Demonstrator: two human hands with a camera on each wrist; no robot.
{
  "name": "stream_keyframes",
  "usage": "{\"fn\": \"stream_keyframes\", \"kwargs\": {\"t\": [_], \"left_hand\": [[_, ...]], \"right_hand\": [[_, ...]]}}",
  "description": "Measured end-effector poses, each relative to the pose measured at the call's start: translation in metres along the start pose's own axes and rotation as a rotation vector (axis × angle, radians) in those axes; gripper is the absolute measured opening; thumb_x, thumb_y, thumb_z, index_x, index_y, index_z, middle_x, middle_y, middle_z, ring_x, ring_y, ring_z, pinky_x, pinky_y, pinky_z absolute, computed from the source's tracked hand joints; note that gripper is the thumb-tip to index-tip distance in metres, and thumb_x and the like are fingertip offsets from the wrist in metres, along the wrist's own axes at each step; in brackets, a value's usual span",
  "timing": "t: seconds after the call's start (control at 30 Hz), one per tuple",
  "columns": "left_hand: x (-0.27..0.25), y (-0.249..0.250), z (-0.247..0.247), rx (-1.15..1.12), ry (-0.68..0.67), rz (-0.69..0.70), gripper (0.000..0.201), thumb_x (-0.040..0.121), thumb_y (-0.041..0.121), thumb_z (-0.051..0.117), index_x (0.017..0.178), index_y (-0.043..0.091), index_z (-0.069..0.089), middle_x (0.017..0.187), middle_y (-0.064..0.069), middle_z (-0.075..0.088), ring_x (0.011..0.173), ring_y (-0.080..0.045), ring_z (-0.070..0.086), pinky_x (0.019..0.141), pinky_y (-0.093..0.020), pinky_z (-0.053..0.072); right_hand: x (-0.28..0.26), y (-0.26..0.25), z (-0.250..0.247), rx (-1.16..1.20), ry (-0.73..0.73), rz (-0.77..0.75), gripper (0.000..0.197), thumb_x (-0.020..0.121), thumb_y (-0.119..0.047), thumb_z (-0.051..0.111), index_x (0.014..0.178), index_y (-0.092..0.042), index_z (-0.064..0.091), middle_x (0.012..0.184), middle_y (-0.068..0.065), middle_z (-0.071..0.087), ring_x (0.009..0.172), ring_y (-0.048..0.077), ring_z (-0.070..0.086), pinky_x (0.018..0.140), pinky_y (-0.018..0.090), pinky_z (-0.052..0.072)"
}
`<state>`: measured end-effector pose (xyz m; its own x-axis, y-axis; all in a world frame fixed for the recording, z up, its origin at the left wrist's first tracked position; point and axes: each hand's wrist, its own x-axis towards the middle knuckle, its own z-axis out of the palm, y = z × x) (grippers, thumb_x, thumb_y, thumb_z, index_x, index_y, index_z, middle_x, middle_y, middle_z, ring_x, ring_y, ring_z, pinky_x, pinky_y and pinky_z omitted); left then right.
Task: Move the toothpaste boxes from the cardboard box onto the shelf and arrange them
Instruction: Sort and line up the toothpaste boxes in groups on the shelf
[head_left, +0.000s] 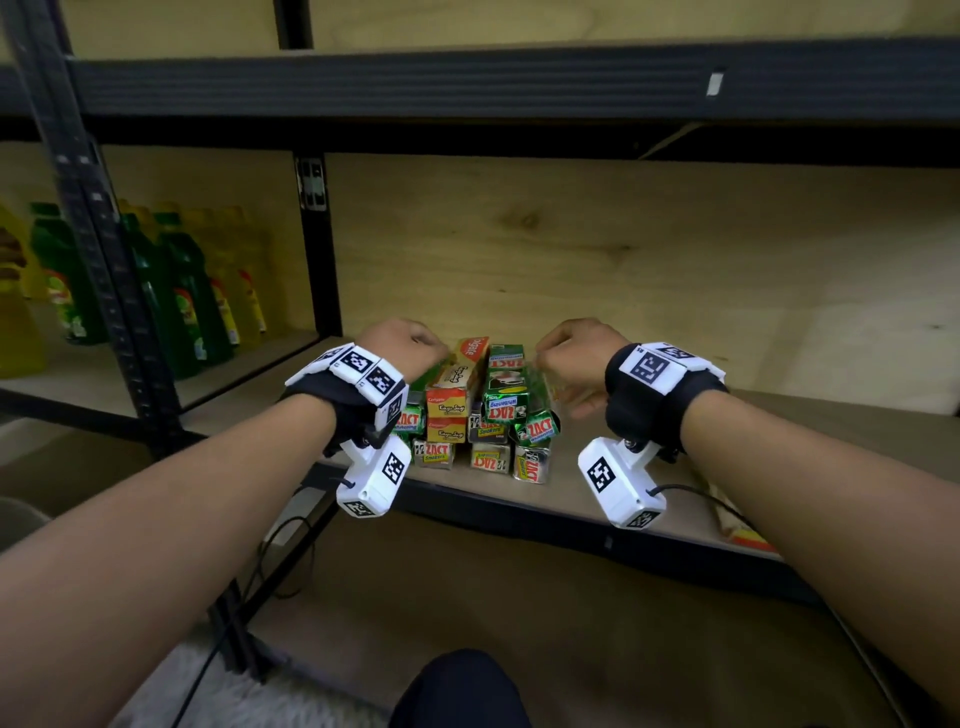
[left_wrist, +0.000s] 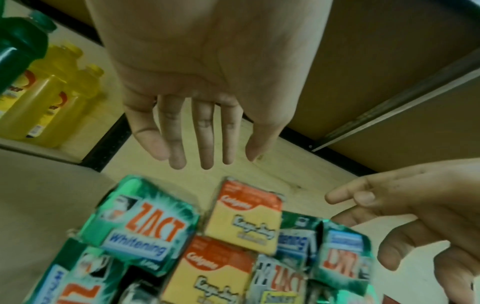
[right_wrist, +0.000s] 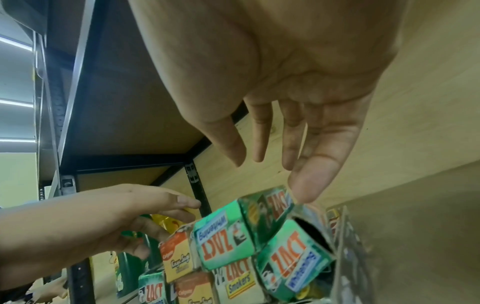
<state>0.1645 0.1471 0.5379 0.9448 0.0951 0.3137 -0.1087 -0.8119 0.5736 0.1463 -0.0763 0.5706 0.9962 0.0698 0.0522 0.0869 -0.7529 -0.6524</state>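
Observation:
Several toothpaste boxes (head_left: 478, 415) lie stacked on the wooden shelf (head_left: 649, 499), end flaps towards me: green Zact boxes (left_wrist: 140, 226) and orange-yellow Colgate boxes (left_wrist: 246, 216). A Colgate box (head_left: 462, 371) and a green Zact box (head_left: 506, 384) form the top layer. My left hand (head_left: 410, 338) hovers over the stack's left side, fingers (left_wrist: 205, 144) straight and holding nothing. My right hand (head_left: 566, 348) hovers over the right side, fingers (right_wrist: 259, 144) extended and empty above a tilted Zact box (right_wrist: 226, 240). The cardboard box is out of view.
Green and yellow dish-soap bottles (head_left: 171, 296) fill the bay to the left, behind a black upright post (head_left: 317, 249). The upper shelf beam (head_left: 467, 83) runs overhead. A flat orange package (head_left: 743, 530) lies on the shelf under my right forearm. Bare shelf board extends to the right.

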Motion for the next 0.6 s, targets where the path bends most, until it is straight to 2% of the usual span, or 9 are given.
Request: {"fn": "stream_keyframes", "kwargs": {"t": [0.07, 0.2, 0.27, 0.4, 0.47, 0.53, 0.6], "left_hand": [[-0.005, 0.016, -0.001, -0.001, -0.011, 0.03, 0.024, 0.089, 0.041, 0.062, 0.104, 0.027, 0.075, 0.106, 0.007, 0.072, 0.095, -0.015, 0.065, 0.088, -0.029, 0.053], [-0.016, 0.051, 0.004, 0.002, -0.054, 0.095, 0.023, 0.091, 0.039, 0.062, 0.103, 0.025, 0.074, 0.099, 0.004, 0.073, 0.073, -0.015, 0.064, 0.069, -0.023, 0.051], [-0.021, 0.068, 0.012, -0.017, -0.067, 0.124, 0.024, 0.09, 0.039, 0.062, 0.105, 0.024, 0.075, 0.102, 0.003, 0.073, 0.077, -0.017, 0.065, 0.069, -0.022, 0.051], [-0.036, 0.104, 0.033, -0.033, -0.151, 0.194, 0.024, 0.091, 0.037, 0.062, 0.105, 0.023, 0.074, 0.098, 0.003, 0.073, 0.076, -0.022, 0.07, 0.048, -0.016, 0.04], [-0.043, 0.121, 0.044, -0.048, -0.188, 0.242, 0.022, 0.092, 0.036, 0.061, 0.105, 0.024, 0.074, 0.096, 0.004, 0.074, 0.076, -0.02, 0.072, 0.045, -0.015, 0.038], [-0.049, 0.137, 0.058, -0.087, -0.222, 0.281, 0.021, 0.092, 0.033, 0.061, 0.104, 0.021, 0.074, 0.096, 0.002, 0.075, 0.073, -0.018, 0.07, 0.043, -0.014, 0.04], [-0.054, 0.15, 0.074, -0.143, -0.262, 0.3, 0.02, 0.092, 0.031, 0.063, 0.103, 0.019, 0.074, 0.094, -0.001, 0.075, 0.061, -0.014, 0.065, 0.038, -0.011, 0.039]], "right_hand": [[-0.012, 0.006, -0.011, 0.001, 0.024, 0.017, 0.023, 0.089, -0.017, 0.053, 0.103, -0.01, 0.07, 0.1, 0.016, 0.07, 0.089, 0.037, 0.072, 0.075, 0.054, 0.06], [-0.034, 0.024, -0.035, 0.029, 0.071, 0.076, 0.018, 0.09, -0.017, 0.057, 0.104, -0.014, 0.067, 0.085, 0.007, 0.061, 0.083, 0.038, 0.073, 0.068, 0.058, 0.059], [-0.045, 0.035, -0.048, 0.02, 0.087, 0.098, 0.015, 0.09, -0.018, 0.059, 0.103, -0.019, 0.066, 0.088, 0.007, 0.062, 0.082, 0.036, 0.073, 0.069, 0.058, 0.059], [-0.064, 0.063, -0.075, -0.005, 0.125, 0.127, 0.011, 0.088, -0.02, 0.063, 0.098, -0.023, 0.066, 0.093, 0.006, 0.064, 0.08, 0.031, 0.072, 0.073, 0.051, 0.061], [-0.07, 0.077, -0.087, -0.103, 0.133, 0.115, 0.012, 0.088, -0.02, 0.062, 0.098, -0.023, 0.067, 0.094, 0.002, 0.064, 0.085, 0.026, 0.069, 0.077, 0.042, 0.061], [-0.077, 0.091, -0.099, -0.175, 0.141, 0.133, 0.018, 0.089, -0.02, 0.061, 0.105, -0.022, 0.068, 0.092, -0.002, 0.061, 0.094, 0.025, 0.068, 0.075, 0.035, 0.059], [-0.082, 0.105, -0.107, -0.218, 0.139, 0.17, 0.018, 0.09, -0.02, 0.06, 0.107, -0.018, 0.069, 0.087, -0.002, 0.062, 0.096, 0.028, 0.07, 0.077, 0.04, 0.061]]}}
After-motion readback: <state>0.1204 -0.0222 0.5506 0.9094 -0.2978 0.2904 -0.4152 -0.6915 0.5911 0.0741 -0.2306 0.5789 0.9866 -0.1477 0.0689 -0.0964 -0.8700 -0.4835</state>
